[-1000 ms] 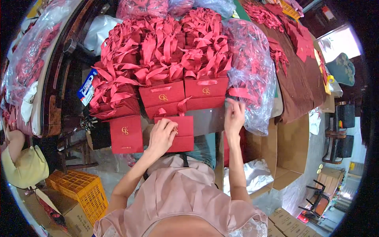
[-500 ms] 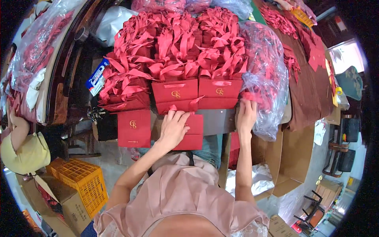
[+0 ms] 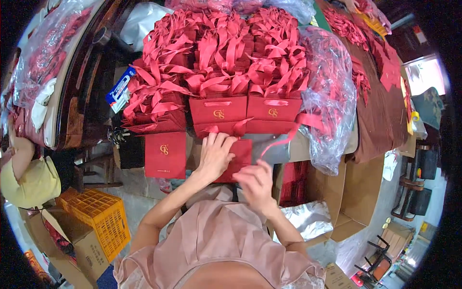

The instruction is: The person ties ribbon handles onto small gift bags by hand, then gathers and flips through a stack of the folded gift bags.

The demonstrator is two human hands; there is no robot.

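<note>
My left hand is closed on the top of a small red paper bag at the table's near edge. A pinch of my right hand, slightly blurred, holds the end of a red ribbon. That ribbon stretches back to loose ribbons by the clear plastic bag on the right. Beyond my hands stand rows of red paper bags with ribbon handles and a gold mark. Left of my left hand, another red bag hangs flat over the edge.
Open cardboard boxes stand below the table at right. A yellow plastic crate is on the floor at left. Another person in a yellow top is at the far left. A blue and white packet lies beside the bags.
My right hand has moved from the plastic bag leftward and toward me, drawing a red ribbon out with it. My left hand stays on the red paper bag.
</note>
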